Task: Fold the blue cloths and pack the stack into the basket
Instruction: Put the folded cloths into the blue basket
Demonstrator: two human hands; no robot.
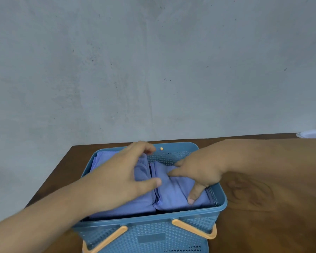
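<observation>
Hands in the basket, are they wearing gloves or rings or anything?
No. The left hand and right hand are bare: no gloves, rings or watch show. The left forearm and right forearm are bare too, no sleeve in view.

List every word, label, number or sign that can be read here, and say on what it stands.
No text can be read.
On the basket, the small rectangular panel on the near wall looks blank.
The blue cloths show no print or tag.
The white object at the far right is too blurred to tell.
</observation>
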